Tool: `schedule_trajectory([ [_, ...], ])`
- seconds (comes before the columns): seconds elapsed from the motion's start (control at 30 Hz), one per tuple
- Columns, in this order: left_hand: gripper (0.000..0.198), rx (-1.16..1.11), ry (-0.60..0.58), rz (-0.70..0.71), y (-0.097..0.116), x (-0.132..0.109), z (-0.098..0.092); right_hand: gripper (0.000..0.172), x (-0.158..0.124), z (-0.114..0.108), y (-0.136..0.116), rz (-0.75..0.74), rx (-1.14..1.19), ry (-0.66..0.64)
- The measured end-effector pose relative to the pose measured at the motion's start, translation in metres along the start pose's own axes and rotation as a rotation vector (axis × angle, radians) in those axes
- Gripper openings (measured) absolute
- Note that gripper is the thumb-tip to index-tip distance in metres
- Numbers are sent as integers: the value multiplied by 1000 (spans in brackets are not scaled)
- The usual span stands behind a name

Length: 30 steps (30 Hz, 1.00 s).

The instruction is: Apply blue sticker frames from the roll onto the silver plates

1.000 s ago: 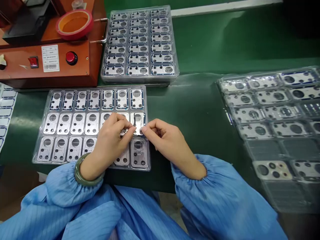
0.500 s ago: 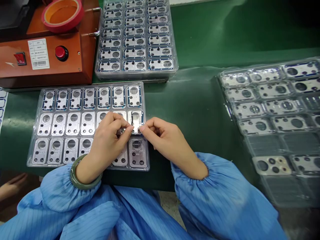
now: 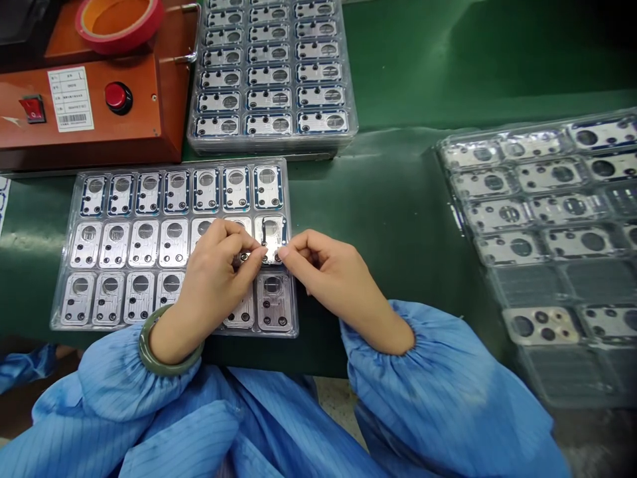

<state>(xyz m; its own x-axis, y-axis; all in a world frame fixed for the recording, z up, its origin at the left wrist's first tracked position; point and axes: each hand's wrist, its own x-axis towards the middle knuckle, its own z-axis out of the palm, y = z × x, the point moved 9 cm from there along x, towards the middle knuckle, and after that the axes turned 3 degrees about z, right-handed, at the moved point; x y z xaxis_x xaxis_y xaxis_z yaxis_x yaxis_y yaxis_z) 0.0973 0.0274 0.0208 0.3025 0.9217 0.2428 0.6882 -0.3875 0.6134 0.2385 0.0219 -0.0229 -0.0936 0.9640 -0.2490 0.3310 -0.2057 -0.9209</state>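
Observation:
A clear plastic tray (image 3: 60,285) holds rows of silver metal plates with one large round window and small dark holes. My left hand (image 3: 213,269) and my right hand (image 3: 331,272) meet over the plate (image 3: 272,240) in the right column, middle row. Thumb and forefinger of each hand are pinched at its lower corners. A thin dark frame-shaped piece (image 3: 264,231) lies along this plate's edges, its lower ends running to my fingertips. What exactly sits between the fingers is mostly hidden. The top-row plates carry dark blue borders; the other visible ones mostly look bare silver.
Behind the tray stands a stack of filled trays (image 3: 273,143). An orange machine (image 3: 134,136) with a red button and a roll of red tape (image 3: 119,45) is at the far left. Another tray (image 3: 527,282) lies at right. A co-worker's blue sleeve (image 3: 27,366) shows lower left.
Both hands keep the same pinch at the same plate. The view has shifted slightly. At lower left, a co-worker's bare hand has given way to a blue sleeve.

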Motion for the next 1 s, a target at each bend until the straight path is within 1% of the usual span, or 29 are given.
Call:
schedule_trajectory([
  [0.53,7,-3,-7,-2,0,0,1,20,0,0,-1,-8,-45,16],
  [0.7,6,-5,9,10,0,0,-1,17,-2,-2,-5,-68,-82,47],
  [1.0,5,21,-8,30,0,0,0,15,-3,-3,-12,-147,-138,66],
])
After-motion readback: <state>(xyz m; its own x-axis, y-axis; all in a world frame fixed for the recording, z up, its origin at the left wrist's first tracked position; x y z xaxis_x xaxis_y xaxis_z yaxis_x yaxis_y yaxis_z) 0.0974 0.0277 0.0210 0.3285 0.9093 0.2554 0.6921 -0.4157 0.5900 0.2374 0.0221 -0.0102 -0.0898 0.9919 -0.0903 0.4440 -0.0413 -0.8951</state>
